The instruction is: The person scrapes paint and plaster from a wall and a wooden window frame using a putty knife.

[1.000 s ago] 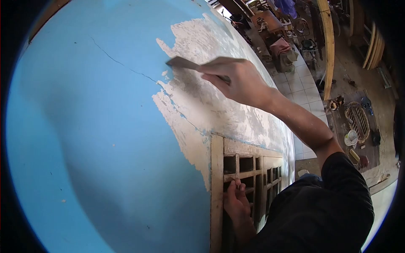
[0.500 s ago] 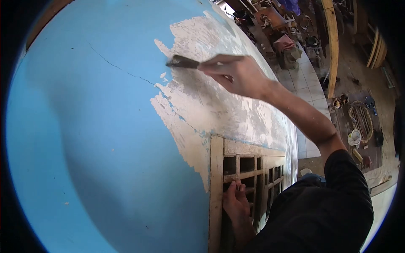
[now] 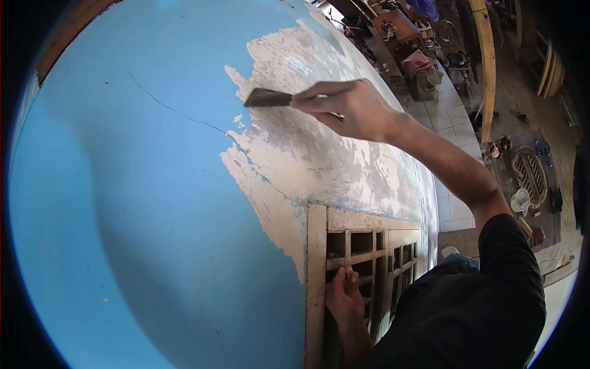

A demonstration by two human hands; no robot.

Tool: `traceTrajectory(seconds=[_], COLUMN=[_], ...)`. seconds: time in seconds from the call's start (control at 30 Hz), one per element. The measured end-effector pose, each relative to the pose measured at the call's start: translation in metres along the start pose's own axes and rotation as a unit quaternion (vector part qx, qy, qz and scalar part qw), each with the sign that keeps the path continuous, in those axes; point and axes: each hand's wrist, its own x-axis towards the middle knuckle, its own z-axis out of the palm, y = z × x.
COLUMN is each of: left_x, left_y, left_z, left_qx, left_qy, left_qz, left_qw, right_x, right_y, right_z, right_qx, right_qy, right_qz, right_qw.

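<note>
My right hand (image 3: 353, 111) grips a scraper, whose dark, flat blade (image 3: 267, 98) points left at the wall. The blade is over the ragged edge where blue paint (image 3: 166, 166) meets a pale, stripped patch (image 3: 289, 154). Its handle is mostly hidden in my fingers. Lower down, my left hand (image 3: 346, 299) has its fingers closed around a bar of the wooden window lattice (image 3: 337, 262). A thin crack (image 3: 178, 112) runs through the blue paint towards the patch.
A wooden frame (image 3: 316, 277) surrounds the lattice. Far below on the right are a tiled floor (image 3: 452, 117), an upright wooden post (image 3: 487, 74), a woven oval basket (image 3: 530, 175) and a white bucket (image 3: 520, 200). Assorted clutter stands at the upper right.
The scraper blade has turned, showing more of its flat face, and sits slightly lower in view. The camera view has shifted a little. My left hand stays on the window bar.
</note>
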Motion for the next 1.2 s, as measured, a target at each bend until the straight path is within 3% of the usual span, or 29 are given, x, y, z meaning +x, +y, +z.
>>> traceTrajectory(seconds=[0.2, 0.4, 0.57, 0.73, 0.97, 1.1, 1.2], left_x=[-0.002, -0.004, -0.002, -0.005, -0.006, -0.003, -0.002], left_y=[0.001, 0.003, 0.003, 0.004, 0.008, 0.002, 0.003], left_z=[-0.001, 0.011, 0.004, 0.010, 0.011, 0.004, 0.004], left_qx=[0.033, 0.028, 0.017, 0.010, 0.017, 0.022, 0.023], left_qy=[-0.022, 0.033, -0.003, 0.019, 0.024, 0.017, -0.006], left_qz=[0.005, 0.009, 0.001, 0.001, -0.015, -0.004, 0.004], left_qw=[0.999, 0.999, 1.000, 1.000, 0.999, 1.000, 1.000], right_x=[0.018, 0.017, 0.026, 0.019, 0.023, 0.047, 0.045], right_y=[0.007, -0.001, 0.000, -0.006, 0.001, 0.000, 0.008], right_z=[0.002, 0.000, 0.004, -0.002, -0.001, 0.003, 0.003], right_qx=[0.008, 0.009, 0.003, 0.022, 0.034, 0.005, 0.003], right_qy=[0.006, -0.020, -0.001, -0.055, -0.009, -0.037, 0.013], right_qz=[0.010, 0.033, 0.030, 0.074, 0.026, 0.060, 0.013], right_qw=[1.000, 0.999, 1.000, 0.995, 0.999, 0.997, 1.000])
